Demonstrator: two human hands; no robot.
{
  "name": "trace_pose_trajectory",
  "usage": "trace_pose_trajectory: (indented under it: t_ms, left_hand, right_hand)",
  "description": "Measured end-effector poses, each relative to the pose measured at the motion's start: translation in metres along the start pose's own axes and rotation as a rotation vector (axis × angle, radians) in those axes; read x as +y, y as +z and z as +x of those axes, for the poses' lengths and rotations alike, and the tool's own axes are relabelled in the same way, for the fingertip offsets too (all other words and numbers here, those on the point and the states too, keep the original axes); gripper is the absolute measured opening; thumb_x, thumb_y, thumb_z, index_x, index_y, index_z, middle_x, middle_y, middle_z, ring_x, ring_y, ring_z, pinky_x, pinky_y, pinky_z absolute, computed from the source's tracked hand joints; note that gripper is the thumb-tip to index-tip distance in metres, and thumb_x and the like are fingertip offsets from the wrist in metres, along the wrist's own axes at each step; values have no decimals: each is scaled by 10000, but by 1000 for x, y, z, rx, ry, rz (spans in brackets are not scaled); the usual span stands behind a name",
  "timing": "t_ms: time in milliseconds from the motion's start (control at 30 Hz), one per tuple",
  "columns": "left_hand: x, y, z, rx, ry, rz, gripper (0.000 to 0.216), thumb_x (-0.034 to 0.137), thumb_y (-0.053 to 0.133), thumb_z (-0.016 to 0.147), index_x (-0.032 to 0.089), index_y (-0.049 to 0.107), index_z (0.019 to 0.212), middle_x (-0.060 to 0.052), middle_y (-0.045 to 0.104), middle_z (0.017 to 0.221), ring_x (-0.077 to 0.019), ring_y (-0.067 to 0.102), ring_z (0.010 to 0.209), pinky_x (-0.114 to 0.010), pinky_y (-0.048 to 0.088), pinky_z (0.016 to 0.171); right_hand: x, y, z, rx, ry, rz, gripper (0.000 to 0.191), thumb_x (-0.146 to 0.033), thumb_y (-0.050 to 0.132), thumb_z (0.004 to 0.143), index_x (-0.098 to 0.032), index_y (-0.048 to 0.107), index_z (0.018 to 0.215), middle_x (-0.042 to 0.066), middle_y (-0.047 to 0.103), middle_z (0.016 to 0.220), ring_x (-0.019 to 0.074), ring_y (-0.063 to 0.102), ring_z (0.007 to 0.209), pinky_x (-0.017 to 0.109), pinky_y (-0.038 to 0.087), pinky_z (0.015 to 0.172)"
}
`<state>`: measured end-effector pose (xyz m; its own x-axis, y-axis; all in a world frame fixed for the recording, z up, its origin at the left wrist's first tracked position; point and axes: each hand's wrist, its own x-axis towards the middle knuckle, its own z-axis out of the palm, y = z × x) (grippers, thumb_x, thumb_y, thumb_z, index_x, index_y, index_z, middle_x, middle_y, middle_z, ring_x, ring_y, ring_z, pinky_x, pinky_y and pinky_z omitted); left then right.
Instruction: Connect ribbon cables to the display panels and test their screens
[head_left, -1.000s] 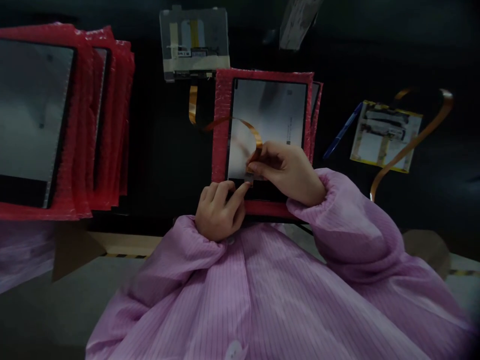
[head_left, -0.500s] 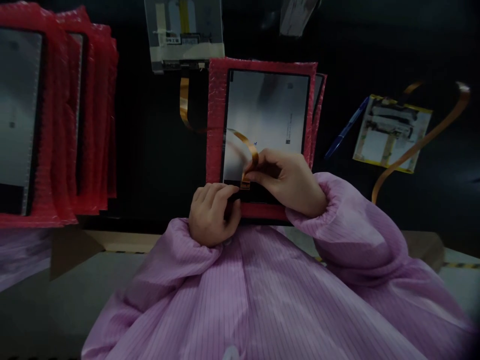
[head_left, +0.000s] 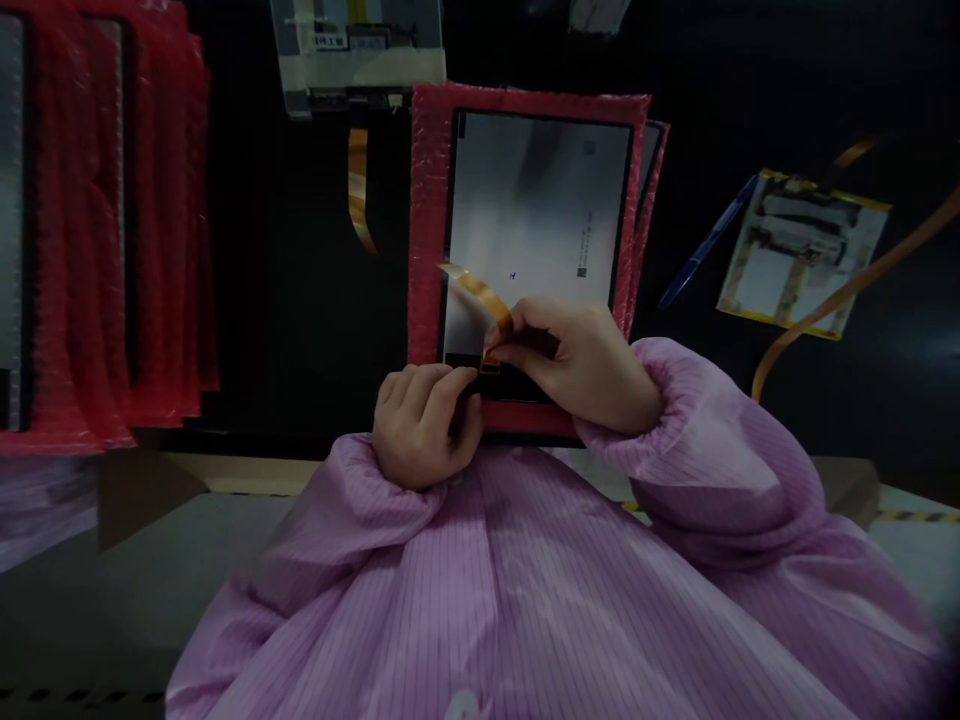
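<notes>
A display panel (head_left: 540,210) with a silvery back and black borders lies on a red bubble-wrap bag (head_left: 429,225) in front of me. At the panel's lower left edge, my left hand (head_left: 424,425) is closed, its fingers curled over the border and the thumb nearer me. My right hand (head_left: 581,365) pinches an orange ribbon cable (head_left: 480,290) between thumb and fingertips, close to a small connector (head_left: 490,367) on the lower border. From the pinch the cable bows up and left over the panel. The thumb and fingertips partly hide its lower end.
Several red bubble-wrap bags (head_left: 161,240) with panels are stacked at the left. A device with a clear cover (head_left: 364,65) and its own ribbon (head_left: 358,180) sits at the back. Right of the panel lie a blue pen (head_left: 709,242) and a yellow-edged board (head_left: 810,250) with a long ribbon (head_left: 855,295).
The view has shifted slightly. The ribbon cable in my right hand looks broader and flatter, its far end now showing over the panel's left edge. Both hands stay in nearly the same place.
</notes>
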<state>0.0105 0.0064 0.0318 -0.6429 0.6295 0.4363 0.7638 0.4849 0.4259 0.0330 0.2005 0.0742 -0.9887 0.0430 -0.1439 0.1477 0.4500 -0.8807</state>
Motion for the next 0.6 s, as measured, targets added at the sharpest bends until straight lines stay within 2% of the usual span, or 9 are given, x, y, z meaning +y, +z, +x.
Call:
trace_pose_trajectory:
  t_ms: [233,600]
  left_hand:
    - [1,0,1,8,9,13,287,176,623,807,234,568,1082,-52,672,873,-207,608,731,-368,428,642]
    - [-1,3,1,80,87,50,200,157,650,791,157,625,990,-48,655,813,-169,558,681,-319,384,644]
  right_hand:
    - [-1,-1,0,-22,11,-8,124,-72,629,846,-193,639,818,-12,717,878,175,663,844,303,497,801]
    - [-4,0,-2,-12,-34,-33,140,-55,616,856,-192,644,842,-18,713,881,153,657,838,273,485,775]
